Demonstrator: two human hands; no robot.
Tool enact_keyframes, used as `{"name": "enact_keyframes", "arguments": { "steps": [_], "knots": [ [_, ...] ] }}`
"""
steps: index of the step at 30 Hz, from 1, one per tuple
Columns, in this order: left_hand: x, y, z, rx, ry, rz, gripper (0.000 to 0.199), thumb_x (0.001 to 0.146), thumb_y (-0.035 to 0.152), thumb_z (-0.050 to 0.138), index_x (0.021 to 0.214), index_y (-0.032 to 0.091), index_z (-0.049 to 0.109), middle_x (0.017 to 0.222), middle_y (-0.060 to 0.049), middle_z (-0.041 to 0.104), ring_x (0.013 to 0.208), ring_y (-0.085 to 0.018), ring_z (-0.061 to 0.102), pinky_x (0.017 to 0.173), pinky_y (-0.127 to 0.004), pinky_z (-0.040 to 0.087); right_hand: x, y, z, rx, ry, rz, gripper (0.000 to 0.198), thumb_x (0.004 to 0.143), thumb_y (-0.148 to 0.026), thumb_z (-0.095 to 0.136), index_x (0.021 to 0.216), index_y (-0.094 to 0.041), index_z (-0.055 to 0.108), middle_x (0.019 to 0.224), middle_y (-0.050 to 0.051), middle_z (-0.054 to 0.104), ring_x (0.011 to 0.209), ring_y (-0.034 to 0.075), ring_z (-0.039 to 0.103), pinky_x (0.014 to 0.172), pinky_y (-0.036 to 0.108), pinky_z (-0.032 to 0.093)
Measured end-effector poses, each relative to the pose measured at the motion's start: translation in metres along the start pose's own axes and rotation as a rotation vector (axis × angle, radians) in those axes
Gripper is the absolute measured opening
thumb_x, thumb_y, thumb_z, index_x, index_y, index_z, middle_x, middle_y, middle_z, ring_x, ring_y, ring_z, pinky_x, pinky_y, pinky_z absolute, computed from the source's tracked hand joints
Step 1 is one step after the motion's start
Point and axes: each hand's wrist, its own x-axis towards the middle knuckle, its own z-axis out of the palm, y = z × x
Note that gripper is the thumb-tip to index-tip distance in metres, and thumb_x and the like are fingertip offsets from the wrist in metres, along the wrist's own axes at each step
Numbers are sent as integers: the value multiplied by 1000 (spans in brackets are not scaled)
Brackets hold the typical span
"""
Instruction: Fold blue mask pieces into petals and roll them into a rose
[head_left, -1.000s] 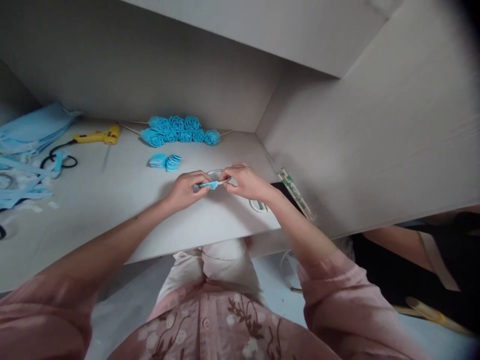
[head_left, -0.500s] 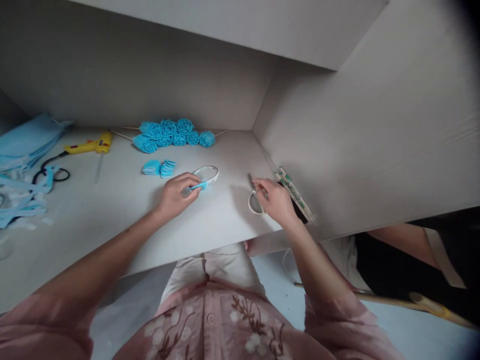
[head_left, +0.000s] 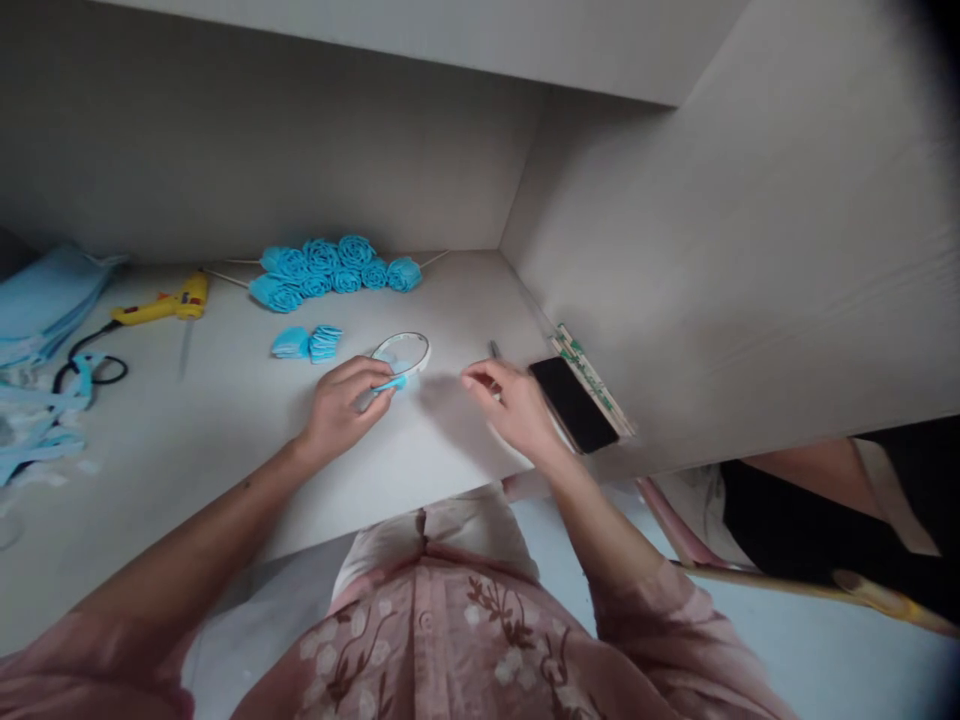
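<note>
My left hand (head_left: 346, 402) pinches a small folded piece of light-blue fabric (head_left: 390, 383) between thumb and fingers. Right behind it lies a thin white ring (head_left: 429, 352), like a narrow roll of tape. My right hand (head_left: 510, 405) hovers over the table to the right, thumb and fingers curled together with nothing visible in them. Past its knuckles shows the grey tip of a slim tool (head_left: 493, 348), perhaps scissors; the hand hides the rest. Left of the ring sit two pleated blue fabric pieces (head_left: 307, 343).
Several blue fabric roses (head_left: 330, 270) on sticks lie along the back wall. A yellow glue gun (head_left: 169, 300), stacked blue sheets (head_left: 49, 300) and blue scraps (head_left: 45, 400) are at left. At right are a black phone (head_left: 574, 405), printed strips (head_left: 592, 380) and another person's arm (head_left: 817, 485).
My right hand has let go of the slim grey tool and moved left, uncovering the phone. My left hand keeps hold of the blue fabric. The view has shifted slightly.
</note>
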Motion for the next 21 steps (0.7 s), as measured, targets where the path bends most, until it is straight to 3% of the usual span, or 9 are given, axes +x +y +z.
{"name": "enact_keyframes", "arguments": {
  "steps": [4, 7, 14, 18, 21],
  "knots": [
    [-2, 5, -1, 52, -39, 140, 10, 85, 19, 60, 84, 21, 70, 92, -7, 74, 83, -18, 68, 78, -32, 54, 11, -15, 30, 551, -156, 122, 34, 93, -50, 50, 86, -20, 64, 80, 1, 66, 70, 13, 58, 62, 25, 46],
    [-5, 2, -1, 76, -106, 212, 14, 85, 18, 59, 90, 22, 71, 95, -8, 74, 86, -19, 67, 80, -34, 54, 13, -17, 41, 755, -155, 199, 40, 87, -57, 56, 77, -19, 62, 72, 0, 63, 62, 11, 54, 56, 23, 44],
    [-5, -1, -1, 75, -140, 302, 16, 86, 16, 57, 94, 22, 70, 96, -9, 73, 91, -20, 67, 82, -35, 54, 10, -12, 33, 894, -221, 342, 37, 76, -53, 70, 69, -17, 65, 61, -2, 57, 54, 9, 47, 53, 23, 37],
    [-3, 3, 0, 33, -110, 294, 14, 85, 14, 59, 91, 21, 70, 93, -8, 74, 86, -19, 67, 79, -33, 53, 8, -10, 26, 1304, -277, 495, 32, 76, -45, 72, 67, -20, 54, 56, -7, 42, 49, 8, 37, 49, 22, 32],
    [-2, 5, 0, -4, -60, 233, 10, 85, 15, 61, 86, 20, 69, 88, -7, 73, 81, -17, 67, 75, -30, 52, 7, -11, 21, 1507, -200, 514, 33, 81, -41, 66, 65, -22, 46, 54, -9, 30, 46, 8, 28, 46, 21, 28]
  ]
}}
